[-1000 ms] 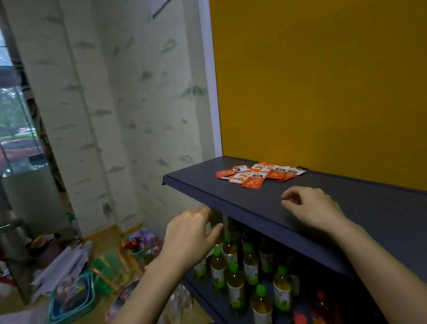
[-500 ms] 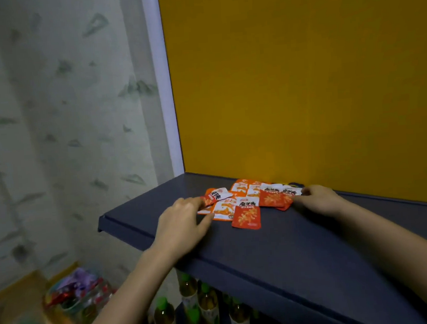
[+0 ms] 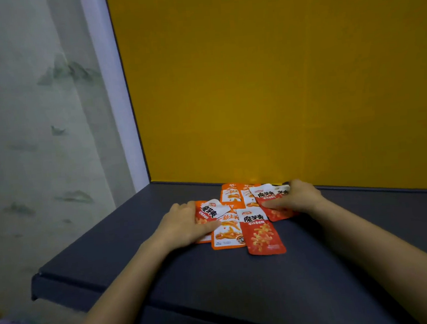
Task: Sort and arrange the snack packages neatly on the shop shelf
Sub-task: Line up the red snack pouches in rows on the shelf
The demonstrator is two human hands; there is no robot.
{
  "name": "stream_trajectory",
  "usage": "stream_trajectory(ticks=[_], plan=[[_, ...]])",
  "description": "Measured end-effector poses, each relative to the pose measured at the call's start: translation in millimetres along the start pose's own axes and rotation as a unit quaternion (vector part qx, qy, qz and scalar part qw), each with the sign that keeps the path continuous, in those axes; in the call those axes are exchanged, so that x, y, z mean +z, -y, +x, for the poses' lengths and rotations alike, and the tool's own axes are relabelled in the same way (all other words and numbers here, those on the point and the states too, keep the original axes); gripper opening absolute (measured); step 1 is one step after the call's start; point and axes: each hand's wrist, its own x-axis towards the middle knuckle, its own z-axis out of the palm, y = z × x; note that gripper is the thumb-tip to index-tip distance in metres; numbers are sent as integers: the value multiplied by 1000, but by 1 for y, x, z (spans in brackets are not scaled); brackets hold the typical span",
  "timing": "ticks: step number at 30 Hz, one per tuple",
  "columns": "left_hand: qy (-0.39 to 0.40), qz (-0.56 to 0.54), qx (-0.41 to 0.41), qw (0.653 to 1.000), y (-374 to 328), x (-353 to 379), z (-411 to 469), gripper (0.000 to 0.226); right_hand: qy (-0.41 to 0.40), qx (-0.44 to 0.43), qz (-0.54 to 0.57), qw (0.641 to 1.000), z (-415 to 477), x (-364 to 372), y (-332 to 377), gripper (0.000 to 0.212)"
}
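Gathering seems the step in hand: the snack packets (image 3: 242, 215) lie overlapped in a heap on the shelf (image 3: 217, 284), just before the yellow back panel (image 3: 277, 80). The left hand (image 3: 184, 224) has a slack grip, palm and thumb pressing the packet nearest the panel's left edge. The right hand (image 3: 293, 197) pinches the packets closest to the panel. They look light, thin and slippery (foil slides easily), so take them by the edges.

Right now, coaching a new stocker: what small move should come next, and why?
Probably gather the snack packets into one stack: they lie overlapped at odd angles on the shelf, and the left hand and right hand touch the pile's opposite sides.
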Motion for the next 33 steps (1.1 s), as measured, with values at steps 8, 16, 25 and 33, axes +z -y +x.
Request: stream_trajectory(ticks=[8, 16, 25, 33], plan=[[-1, -134, 2, 991, 18, -7, 21, 92, 51, 86, 94, 991, -3, -1, 26, 30], [16, -130, -3, 991, 27, -18, 30, 90, -13, 83, 138, 987, 0, 6, 21, 26], [-26, -136, 27, 990, 37, -36, 26, 48, 3, 84, 281, 956, -35, -18, 6, 12], [76, -423, 40, 902, 24, -21, 13, 11, 95, 55, 322, 940, -85, -2, 13, 14]])
